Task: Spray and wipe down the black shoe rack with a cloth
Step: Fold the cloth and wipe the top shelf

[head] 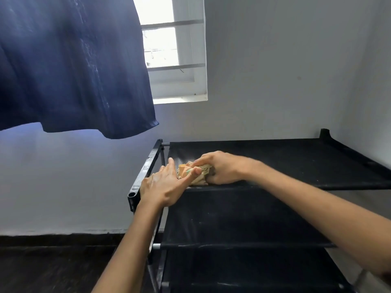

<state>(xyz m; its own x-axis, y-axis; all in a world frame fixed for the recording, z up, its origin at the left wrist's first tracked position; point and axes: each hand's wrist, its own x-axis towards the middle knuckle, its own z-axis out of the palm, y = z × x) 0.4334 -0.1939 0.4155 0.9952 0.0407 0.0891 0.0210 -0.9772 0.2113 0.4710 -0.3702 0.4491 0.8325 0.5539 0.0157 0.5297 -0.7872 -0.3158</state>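
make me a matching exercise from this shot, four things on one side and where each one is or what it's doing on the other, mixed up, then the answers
Things
1. cloth
2. left hand
3. dark blue fabric
4. window

Places or states
A. hanging at upper left
B. bunched up on the top shelf of the shoe rack, gripped by the right hand
C. set in the back wall, bright with daylight
D. fingers straight, at the rack's left end

Pairs: 1-B, 2-D, 3-A, 4-C
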